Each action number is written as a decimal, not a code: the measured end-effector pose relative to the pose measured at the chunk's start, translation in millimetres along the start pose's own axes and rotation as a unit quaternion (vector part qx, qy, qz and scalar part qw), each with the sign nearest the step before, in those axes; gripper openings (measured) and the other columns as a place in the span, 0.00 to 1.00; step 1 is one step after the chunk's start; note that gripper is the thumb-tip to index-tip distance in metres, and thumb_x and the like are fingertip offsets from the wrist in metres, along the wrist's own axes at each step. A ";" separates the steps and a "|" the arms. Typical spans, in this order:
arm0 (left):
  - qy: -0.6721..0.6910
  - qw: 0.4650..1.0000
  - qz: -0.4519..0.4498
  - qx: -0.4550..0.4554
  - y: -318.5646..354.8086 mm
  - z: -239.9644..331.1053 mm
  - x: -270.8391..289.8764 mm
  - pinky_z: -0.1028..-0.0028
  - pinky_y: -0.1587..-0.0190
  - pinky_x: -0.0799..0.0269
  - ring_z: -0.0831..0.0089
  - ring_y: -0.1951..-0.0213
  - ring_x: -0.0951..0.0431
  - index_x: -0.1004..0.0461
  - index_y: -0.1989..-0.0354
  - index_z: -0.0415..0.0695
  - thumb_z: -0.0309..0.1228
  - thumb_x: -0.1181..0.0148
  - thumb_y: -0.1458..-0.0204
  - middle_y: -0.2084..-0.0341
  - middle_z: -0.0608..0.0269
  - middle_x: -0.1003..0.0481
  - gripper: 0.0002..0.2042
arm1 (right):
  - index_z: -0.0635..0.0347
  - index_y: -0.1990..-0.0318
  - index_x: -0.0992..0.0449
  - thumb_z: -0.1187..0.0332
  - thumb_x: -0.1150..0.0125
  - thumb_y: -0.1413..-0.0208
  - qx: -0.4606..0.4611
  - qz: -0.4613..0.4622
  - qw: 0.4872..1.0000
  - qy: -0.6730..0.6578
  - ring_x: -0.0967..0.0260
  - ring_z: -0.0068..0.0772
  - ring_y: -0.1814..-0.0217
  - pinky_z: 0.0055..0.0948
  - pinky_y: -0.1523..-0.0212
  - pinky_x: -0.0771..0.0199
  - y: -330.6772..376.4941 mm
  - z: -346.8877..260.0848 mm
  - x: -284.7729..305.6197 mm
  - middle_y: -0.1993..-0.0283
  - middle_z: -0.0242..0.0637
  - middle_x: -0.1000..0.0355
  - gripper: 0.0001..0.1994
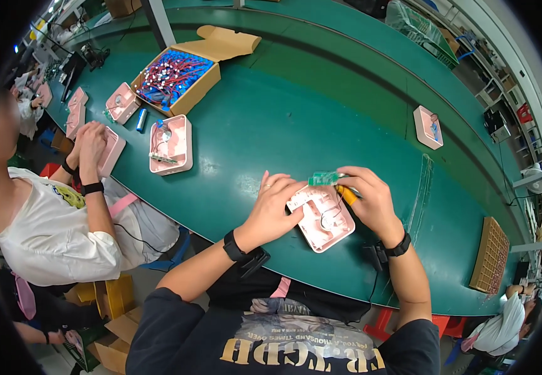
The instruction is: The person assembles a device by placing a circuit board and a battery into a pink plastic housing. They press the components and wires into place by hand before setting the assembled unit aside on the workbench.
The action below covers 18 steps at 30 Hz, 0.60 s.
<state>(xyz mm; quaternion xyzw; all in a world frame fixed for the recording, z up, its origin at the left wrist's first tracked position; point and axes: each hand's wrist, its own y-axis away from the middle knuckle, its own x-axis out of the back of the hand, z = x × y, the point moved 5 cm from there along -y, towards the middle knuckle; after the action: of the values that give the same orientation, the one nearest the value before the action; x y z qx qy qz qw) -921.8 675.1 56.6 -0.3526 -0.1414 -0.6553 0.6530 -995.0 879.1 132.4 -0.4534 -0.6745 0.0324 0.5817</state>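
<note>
A pink plastic housing [321,232], its hollow inside facing up, sits on the green table in front of me. My left hand [274,206] grips its upper left edge, thumb over the rim. Above the far edge of the housing, my right hand [367,197] pinches a small green circuit board [324,179] by its right end. Under those fingers shows a yellow piece [348,194] with a dark end; its kind I cannot make out. Thin dark wires run down from there to a round part [328,220] inside the housing.
A cardboard box [196,87] of blue wired batteries stands at the far left. Near it are a loose blue battery [141,120] and another pink housing [171,147]. One more housing [429,127] lies far right, a gridded tray [491,256] at the right edge. A co-worker [52,231] sits left.
</note>
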 end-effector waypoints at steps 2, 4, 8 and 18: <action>0.031 0.999 -0.005 0.007 1.0 -1.2 -2.9 0.42 0.25 0.56 0.52 0.37 0.30 0.25 0.40 0.43 0.34 0.34 0.49 0.47 0.53 0.23 0.25 | 0.63 0.59 0.18 0.77 0.29 0.51 -0.031 -0.117 0.986 -0.118 0.22 0.47 0.45 0.39 0.47 0.20 -4.9 -2.6 -7.8 0.47 0.41 0.21 0.11; 0.053 0.998 -0.012 0.011 0.8 1.2 -4.2 0.40 0.24 0.60 0.52 0.37 0.30 0.25 0.40 0.43 0.35 0.34 0.49 0.47 0.54 0.23 0.26 | 0.63 0.59 0.18 0.77 0.29 0.50 -0.054 -0.177 0.967 -0.174 0.23 0.47 0.43 0.39 0.45 0.21 -5.3 -5.0 -13.9 0.46 0.41 0.21 0.11; 0.091 0.996 -0.025 -0.002 2.4 6.1 1.3 0.41 0.24 0.59 0.52 0.36 0.31 0.25 0.39 0.45 0.35 0.34 0.47 0.46 0.54 0.23 0.25 | 0.63 0.58 0.18 0.77 0.31 0.50 -0.012 -0.203 0.975 -0.091 0.26 0.47 0.40 0.41 0.40 0.24 -7.5 -13.8 -18.5 0.44 0.41 0.23 0.10; 0.092 0.995 -0.023 0.014 6.0 13.9 3.5 0.39 0.25 0.54 0.52 0.41 0.25 0.24 0.43 0.43 0.30 0.37 0.45 0.50 0.55 0.21 0.19 | 0.63 0.59 0.17 0.74 0.31 0.52 0.034 -0.250 0.967 0.018 0.25 0.46 0.49 0.40 0.45 0.23 -5.1 -24.5 -27.1 0.50 0.40 0.23 0.11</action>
<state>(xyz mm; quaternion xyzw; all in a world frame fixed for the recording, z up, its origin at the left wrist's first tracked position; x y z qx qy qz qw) -911.8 680.8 67.1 -0.2783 -0.0981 -0.6973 0.6532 -980.4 846.6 122.8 -0.2509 -0.7547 -0.0996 0.5980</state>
